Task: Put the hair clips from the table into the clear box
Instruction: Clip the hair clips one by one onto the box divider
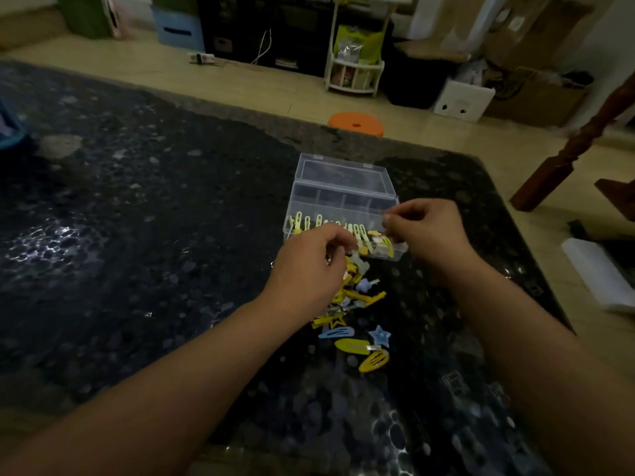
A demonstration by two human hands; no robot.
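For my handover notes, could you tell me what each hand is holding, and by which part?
Both the left hand and the right hand have curled fingers above the clear box, but whether either pinches a hair clip cannot be told.

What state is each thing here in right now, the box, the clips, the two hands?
Clear box: lid open, some clips already inside.
Hair clips: many lie loose on the table.
Left hand: fingers curled over the pile.
Right hand: fingers pinched above the box.
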